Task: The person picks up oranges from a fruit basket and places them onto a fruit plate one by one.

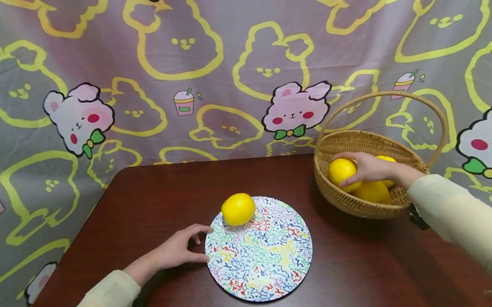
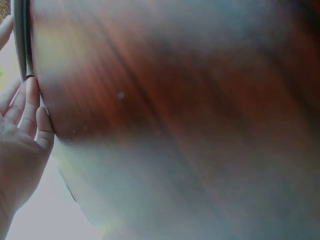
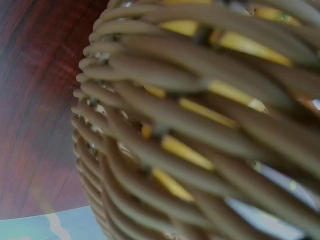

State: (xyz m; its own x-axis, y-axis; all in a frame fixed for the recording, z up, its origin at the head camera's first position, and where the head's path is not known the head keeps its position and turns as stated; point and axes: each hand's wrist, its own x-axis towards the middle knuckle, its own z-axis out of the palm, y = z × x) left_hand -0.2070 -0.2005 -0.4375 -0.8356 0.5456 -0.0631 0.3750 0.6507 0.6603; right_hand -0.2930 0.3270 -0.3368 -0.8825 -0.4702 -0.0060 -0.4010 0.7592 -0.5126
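A yellow lemon (image 1: 238,209) lies near the back left rim of a round plate (image 1: 259,257) with a colourful squiggle pattern. At that plate's left edge is my left hand (image 1: 177,249), thumb and fingertips spread and touching the rim. In the left wrist view the same hand (image 2: 22,135) shows its fingers against the edge. My right hand (image 1: 372,168) reaches into a wicker basket (image 1: 335,194) and grips a lemon (image 1: 342,172) between thumb and fingers. Below it in the basket lies another lemon (image 1: 372,192). The right wrist view shows mostly basket weave (image 3: 165,115), hiding the hand.
The basket's tall arched handle (image 1: 379,94) rises over the right forearm. Behind the dark brown table (image 1: 166,194) hangs a curtain (image 1: 205,93) with cartoon bears and rabbits.
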